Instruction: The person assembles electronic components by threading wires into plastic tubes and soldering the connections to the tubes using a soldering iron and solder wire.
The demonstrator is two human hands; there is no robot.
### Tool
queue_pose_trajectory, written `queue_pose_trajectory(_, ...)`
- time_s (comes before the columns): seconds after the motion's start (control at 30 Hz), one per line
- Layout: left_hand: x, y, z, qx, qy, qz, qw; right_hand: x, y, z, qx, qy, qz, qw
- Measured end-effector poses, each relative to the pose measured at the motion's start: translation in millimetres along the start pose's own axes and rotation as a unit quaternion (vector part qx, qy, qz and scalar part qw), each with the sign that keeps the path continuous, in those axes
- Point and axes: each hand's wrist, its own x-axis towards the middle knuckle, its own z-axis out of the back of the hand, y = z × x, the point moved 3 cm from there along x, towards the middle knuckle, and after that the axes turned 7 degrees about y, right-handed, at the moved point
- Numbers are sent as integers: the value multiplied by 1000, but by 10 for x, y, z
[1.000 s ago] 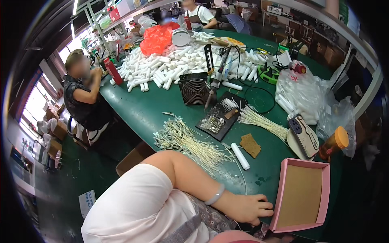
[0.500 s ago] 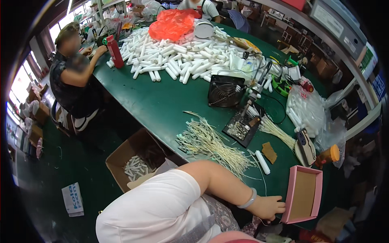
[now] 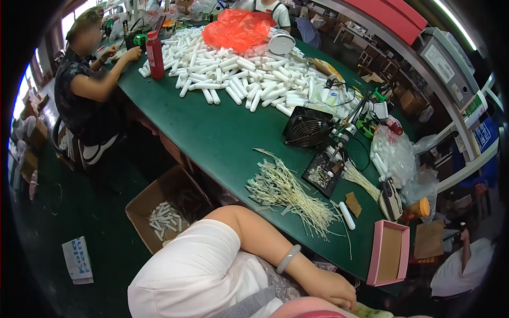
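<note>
Low at the bottom edge, beside the table's near edge, is my left hand [image 3: 333,288], with a pale bangle [image 3: 289,258] on the wrist. Its fingers curl downward and look closed; the fingertips and anything in them are hidden. The nearest thing on the table is a shallow pink box [image 3: 377,254] with a brown bottom. Beyond it lie a single white tube [image 3: 347,216], a brown scrap [image 3: 353,204] and a loose bundle of thin cream wires [image 3: 294,196]. My right hand is not in view.
A black fan [image 3: 309,126] and a black tray [image 3: 321,172] of small parts stand farther back. White tubes [image 3: 233,79] are heaped behind, with a red plastic bag [image 3: 236,29] on top. A carton [image 3: 140,209] stands lower left. Another person [image 3: 87,90] sits left; someone [image 3: 461,270] is lower right.
My left hand has drawn back from beside the pink box toward the bottom edge, its fingers now turned down. The view has shifted, and a person in white now shows lower right.
</note>
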Motion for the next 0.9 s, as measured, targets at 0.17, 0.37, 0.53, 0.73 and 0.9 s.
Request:
queue_pose_trajectory(0.17,-183,-59,221,-164,-79,45,982,472,573,-381,104,152,-135,974)
queue_pose_trajectory(0.37,-387,-343,445,-31,-130,90,987,894,902,-754,187,275,128,935)
queue_pose_trajectory(0.53,-535,-354,478,66,-111,165,978,1212,1382,-1060,165,227,195,940)
queue_pose_trajectory(0.73,-835,-384,562,108,-164,139,971,1457,1702,-1206,43,268,215,938)
queue_pose_trajectory(0.9,-966,-372,632,113,-192,126,967,1667,1822,-1318,-13,329,239,913)
